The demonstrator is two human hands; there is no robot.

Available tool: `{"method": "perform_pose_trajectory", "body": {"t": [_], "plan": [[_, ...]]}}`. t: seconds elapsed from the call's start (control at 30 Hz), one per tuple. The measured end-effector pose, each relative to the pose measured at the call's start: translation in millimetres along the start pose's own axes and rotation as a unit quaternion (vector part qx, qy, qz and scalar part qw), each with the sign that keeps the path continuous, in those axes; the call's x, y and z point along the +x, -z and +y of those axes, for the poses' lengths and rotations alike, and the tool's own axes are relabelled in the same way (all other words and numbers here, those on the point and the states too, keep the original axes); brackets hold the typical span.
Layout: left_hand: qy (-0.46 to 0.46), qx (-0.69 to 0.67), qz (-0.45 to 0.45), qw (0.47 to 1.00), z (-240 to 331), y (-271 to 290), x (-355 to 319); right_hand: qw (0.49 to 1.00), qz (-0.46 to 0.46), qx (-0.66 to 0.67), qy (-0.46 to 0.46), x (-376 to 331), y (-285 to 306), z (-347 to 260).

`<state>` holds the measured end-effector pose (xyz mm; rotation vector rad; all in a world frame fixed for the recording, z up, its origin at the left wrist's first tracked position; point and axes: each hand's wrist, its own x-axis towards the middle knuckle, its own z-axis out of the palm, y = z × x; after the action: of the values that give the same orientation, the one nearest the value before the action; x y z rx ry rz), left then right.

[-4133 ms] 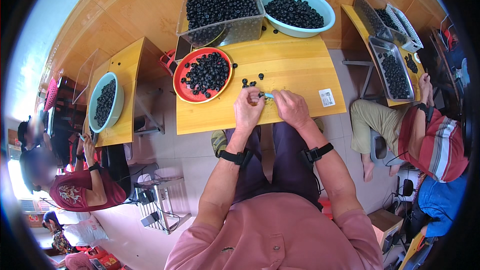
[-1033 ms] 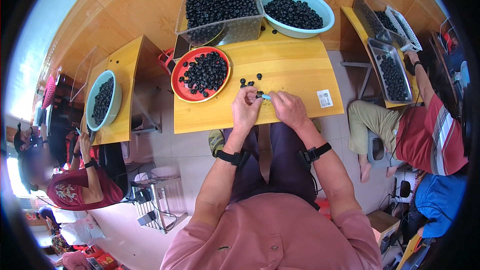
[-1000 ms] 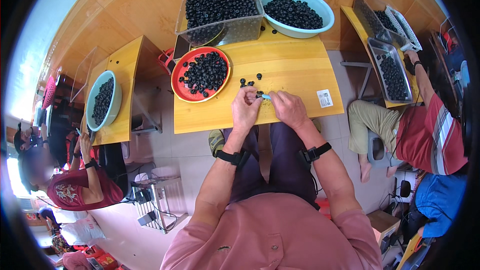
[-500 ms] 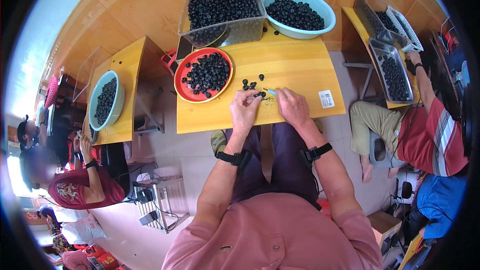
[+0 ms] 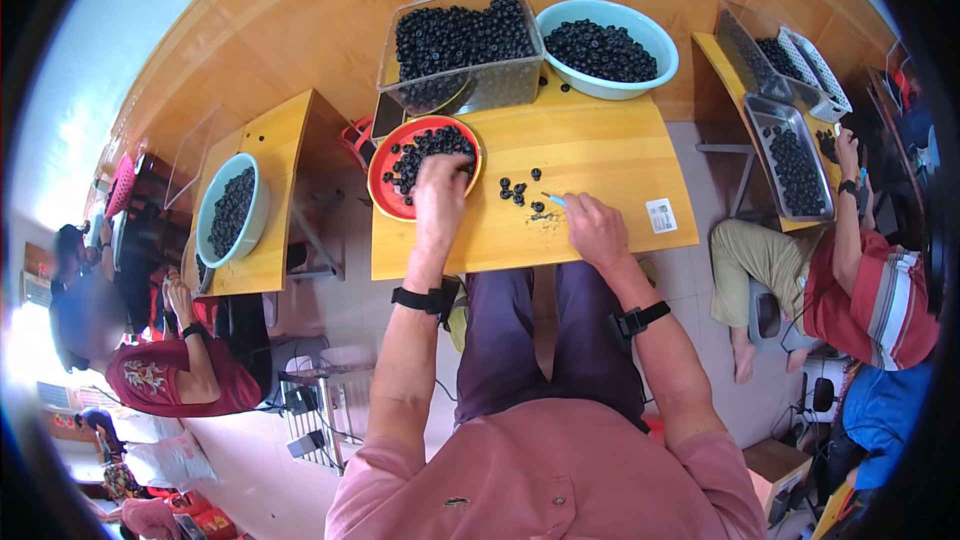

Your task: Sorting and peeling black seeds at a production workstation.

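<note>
My left hand reaches over the red round dish, its fingers bent down among small black ring-shaped parts. The fingertips are blurred, and I cannot tell whether they grip one. On the yellow table, my right hand is closed around a small tool with a light-blue handle, its thin dark tip pointing left. Several loose black parts lie just beyond that tip, with dark shavings next to them.
Behind the dish stands a clear bin of black parts, beside a pale-blue basin of more. A white label lies at the table's right. Co-workers sit at tables on both sides, one by another basin.
My left hand has left the loose parts by the tool and moved left over the red dish. The right hand keeps the tool and has drawn slightly back. The whole view has shifted a little.
</note>
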<state>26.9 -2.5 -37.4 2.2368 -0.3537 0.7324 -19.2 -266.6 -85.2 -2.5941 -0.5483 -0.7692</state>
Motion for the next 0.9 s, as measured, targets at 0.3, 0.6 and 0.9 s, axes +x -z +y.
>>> {"method": "perform_pose_trajectory", "body": {"t": [0.3, 0.6, 0.9], "plan": [[0.02, 0.024, -0.109, 0.994, 10, -47, -44, 1.0, -0.003, 0.016, -0.011, -2, -3, 0], [0.079, 0.056, -0.104, 0.99, 14, -56, -46, 1.0, -0.01, 0.013, -0.016, -1, -3, 0], [0.26, -0.228, -0.031, 0.938, 38, -71, -59, 1.0, -0.005, 0.012, -0.016, -2, 1, 0]]}}
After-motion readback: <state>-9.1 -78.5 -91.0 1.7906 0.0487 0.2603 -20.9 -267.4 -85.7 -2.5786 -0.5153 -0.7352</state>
